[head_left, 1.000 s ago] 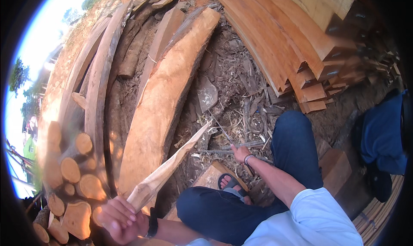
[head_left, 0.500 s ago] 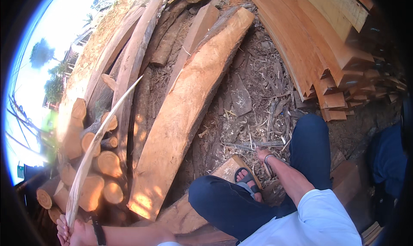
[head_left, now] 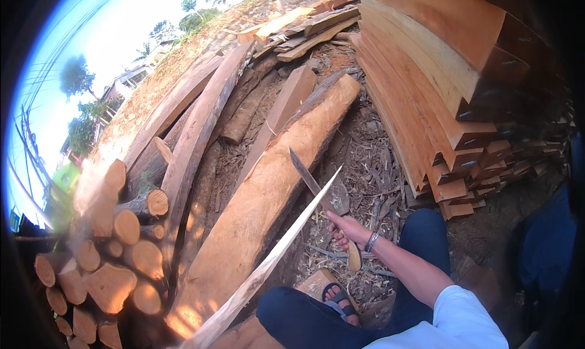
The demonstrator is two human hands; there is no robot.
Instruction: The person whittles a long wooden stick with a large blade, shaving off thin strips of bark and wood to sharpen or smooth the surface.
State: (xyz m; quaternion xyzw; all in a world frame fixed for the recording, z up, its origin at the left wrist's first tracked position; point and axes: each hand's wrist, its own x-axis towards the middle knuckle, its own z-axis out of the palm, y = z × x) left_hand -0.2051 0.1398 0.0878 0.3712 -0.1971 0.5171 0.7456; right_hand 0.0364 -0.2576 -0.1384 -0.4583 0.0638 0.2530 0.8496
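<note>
My right hand (head_left: 348,230) is wrapped round the wooden handle of a machete (head_left: 308,175), its dark blade pointing up and to the left. A long pale stick (head_left: 268,262) with a sharpened tip runs from the lower edge up to the right. Near that tip, the stick crosses in front of the blade; whether they touch, I cannot tell. My left hand is out of the picture, and the stick's lower end runs out at the bottom edge. Behind the stick lies a thick sawn slab (head_left: 244,212) with bark along its side.
Cut logs (head_left: 146,257) are stacked at the left, with long beams (head_left: 207,117) beyond them. A tall pile of sawn planks (head_left: 420,99) fills the right. Wood chips (head_left: 378,184) cover the ground. My sandalled foot (head_left: 340,303) rests by a wood block (head_left: 317,282).
The stick has swung from the left to the right, its tip now near my right hand. My right hand has raised the machete. My left hand has left the picture.
</note>
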